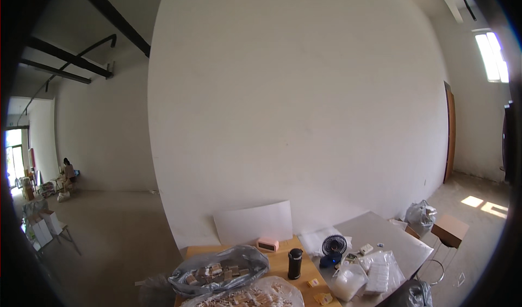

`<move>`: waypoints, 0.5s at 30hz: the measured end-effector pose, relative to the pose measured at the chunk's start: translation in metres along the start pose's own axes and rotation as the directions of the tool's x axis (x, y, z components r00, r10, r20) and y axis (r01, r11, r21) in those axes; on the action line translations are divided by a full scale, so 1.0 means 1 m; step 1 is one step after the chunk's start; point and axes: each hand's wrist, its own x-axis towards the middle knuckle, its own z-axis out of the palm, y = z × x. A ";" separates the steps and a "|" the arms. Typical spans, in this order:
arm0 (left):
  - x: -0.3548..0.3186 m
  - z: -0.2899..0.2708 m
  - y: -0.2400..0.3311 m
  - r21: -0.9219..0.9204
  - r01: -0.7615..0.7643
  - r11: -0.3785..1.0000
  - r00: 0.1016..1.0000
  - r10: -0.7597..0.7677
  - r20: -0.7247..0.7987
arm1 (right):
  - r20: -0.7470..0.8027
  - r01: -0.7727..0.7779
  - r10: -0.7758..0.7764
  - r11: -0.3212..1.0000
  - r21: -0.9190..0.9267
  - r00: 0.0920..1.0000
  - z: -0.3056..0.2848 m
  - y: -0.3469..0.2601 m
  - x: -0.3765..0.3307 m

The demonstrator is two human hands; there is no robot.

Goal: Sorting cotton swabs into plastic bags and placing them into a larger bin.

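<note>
Neither of my hands is in the picture. On the wooden table [302, 248] at the bottom lies an open grey plastic bag [255, 258] with several small brown block-like pieces [228, 273] in it. Nearer, a clear plastic bag [293, 289] holds many thin pale pieces [255, 296]; its lower part is cut off by the picture's edge. A black bottle [294, 264] stands upright to the right of the bags. Behind them sits a small pink box-shaped device [267, 245] with a dark front. Small yellow packets [322, 298] lie at the table's right side.
A grey table [370, 228] adjoins on the right, with a dark fan [334, 246], a white plastic bag [349, 282] and a wrapped white pack [378, 277]. A white board [254, 223] leans on the wall [293, 117]. Far left, a person [69, 170] stands by cluttered furniture.
</note>
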 end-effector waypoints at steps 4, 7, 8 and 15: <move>-0.006 -0.001 0.026 0.365 -0.302 0.881 0.953 0.269 0.141 | 0.025 -0.164 0.163 0.985 0.054 0.986 -0.009 -0.005 0.006; -0.008 0.005 0.026 0.414 -0.412 0.811 0.910 0.386 0.151 | 0.166 -0.134 0.125 0.990 0.042 0.978 -0.017 -0.008 0.008; -0.009 0.006 0.023 0.428 -0.422 0.799 0.906 0.384 0.176 | 0.160 -0.148 0.156 0.987 -0.060 0.975 -0.017 -0.007 0.007; -0.011 -0.001 0.033 0.487 -0.339 0.805 0.935 0.231 0.268 | -0.012 -0.067 0.066 0.986 -0.152 0.998 -0.009 0.026 0.005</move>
